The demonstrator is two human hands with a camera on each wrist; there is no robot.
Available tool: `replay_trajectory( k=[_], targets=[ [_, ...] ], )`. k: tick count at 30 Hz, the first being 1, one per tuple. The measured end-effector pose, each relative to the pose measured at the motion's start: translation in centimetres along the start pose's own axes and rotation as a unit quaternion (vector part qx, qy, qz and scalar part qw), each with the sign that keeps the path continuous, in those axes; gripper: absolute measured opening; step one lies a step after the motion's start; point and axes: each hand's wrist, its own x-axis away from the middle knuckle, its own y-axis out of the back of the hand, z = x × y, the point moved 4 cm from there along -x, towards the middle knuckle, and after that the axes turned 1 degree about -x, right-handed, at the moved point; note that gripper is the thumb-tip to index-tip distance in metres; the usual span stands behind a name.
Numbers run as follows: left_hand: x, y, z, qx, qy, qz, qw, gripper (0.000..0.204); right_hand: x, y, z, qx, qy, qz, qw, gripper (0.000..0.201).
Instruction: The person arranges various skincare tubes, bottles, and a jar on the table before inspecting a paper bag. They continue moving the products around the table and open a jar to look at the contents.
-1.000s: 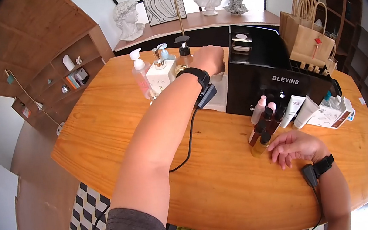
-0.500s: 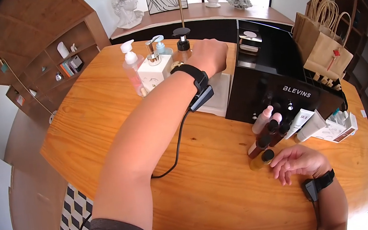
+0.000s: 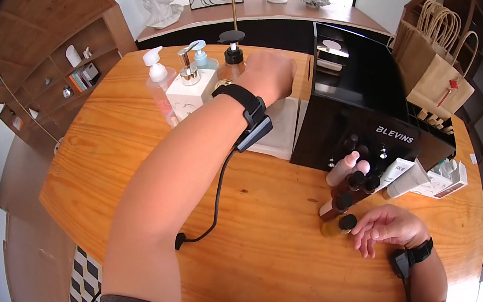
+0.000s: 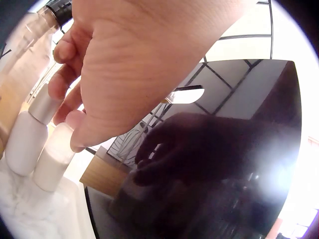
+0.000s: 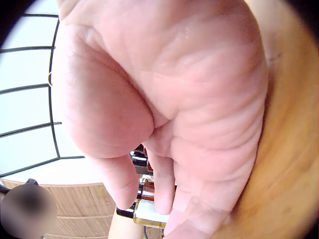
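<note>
My left hand (image 3: 268, 76) reaches across the table to the left side of a black BLEVINS box (image 3: 365, 109). In the left wrist view its thumb and fingertips pinch the top of a small frosted white bottle (image 4: 52, 162) standing on a marble-patterned white tray (image 4: 65, 214). Another white bottle (image 4: 25, 144) with a grey cap stands beside it. My right hand (image 3: 391, 229) is at the front right, fingers loosely bent and holding nothing. Its fingertips are right at the black cap of a yellow bottle (image 3: 332, 226), whose pale label shows behind the fingers in the right wrist view.
Pump bottles (image 3: 158, 79) and a white box (image 3: 190, 90) stand left of my left hand. Dark bottles (image 3: 338, 204), a pink bottle (image 3: 343, 169) and tubes (image 3: 407, 180) line the black box's front. Paper bags (image 3: 440, 67) stand behind it. A cable (image 3: 216, 210) trails from my left wrist.
The head view has shifted, so the box and front bottles sit lower. My left hand stays beside the black box, and my right hand stays by the yellow bottle.
</note>
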Motion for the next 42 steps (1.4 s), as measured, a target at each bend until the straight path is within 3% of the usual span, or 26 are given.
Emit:
replay_trajectory(
  k=[5,8,10,12,14,16,21,22,24,25,28,36,42],
  targets=[
    [-0.1,-0.6,0.1,0.006,0.005,0.015,1.0,0.02,0.0,-0.1,0.0,-0.008,0.001,-0.005,1.0,0.035],
    [0.4,-0.4,0.1,0.009,-0.013,-0.044,0.999,0.018,0.0,-0.1,0.3,-0.004,0.002,-0.003,1.0,0.036],
    [1.3,0.0,0.3,0.01,-0.032,-0.109,0.993,0.014,0.1,-0.2,0.1,0.007,-0.016,0.013,1.0,0.038],
    [5.0,2.1,0.0,0.052,-0.12,-0.252,0.959,0.012,0.0,0.1,-0.1,0.016,-0.013,0.022,1.0,0.039],
    [7.8,5.1,-2.4,-0.047,-0.037,-0.154,0.986,0.016,0.0,0.0,0.1,0.022,-0.012,0.032,0.999,0.04],
    [11.8,8.1,-4.3,-0.036,-0.057,-0.12,0.99,0.019,-0.1,0.3,-0.2,0.007,-0.005,0.03,1.0,0.041],
    [14.7,9.3,-8.8,0.138,-0.074,-0.059,0.986,0.028,0.0,0.2,-0.2,0.0,-0.006,0.04,0.999,0.043],
    [14.3,8.8,-9.3,0.139,-0.072,-0.058,0.986,0.028,0.0,0.2,-0.2,-0.001,-0.009,0.042,0.999,0.043],
    [13.0,7.6,-10.7,0.148,-0.173,-0.103,0.968,0.032,-0.1,0.3,-0.1,0.003,-0.004,0.044,0.999,0.043],
    [12.6,7.1,-11.2,0.141,-0.184,-0.101,0.967,0.032,-0.1,0.3,0.0,0.006,-0.003,0.047,0.999,0.043],
    [11.6,6.0,-12.3,0.146,-0.201,-0.048,0.968,0.032,0.1,0.2,0.0,0.012,-0.009,0.039,0.999,0.043],
    [10.8,3.9,-12.8,0.182,-0.231,-0.064,0.954,0.009,0.2,0.1,0.2,-0.01,-0.022,0.028,0.999,0.04],
    [12.1,4.8,-10.8,0.22,-0.22,-0.043,0.949,0.009,0.1,0.2,0.0,-0.012,-0.007,0.018,1.0,0.037]
  ],
)
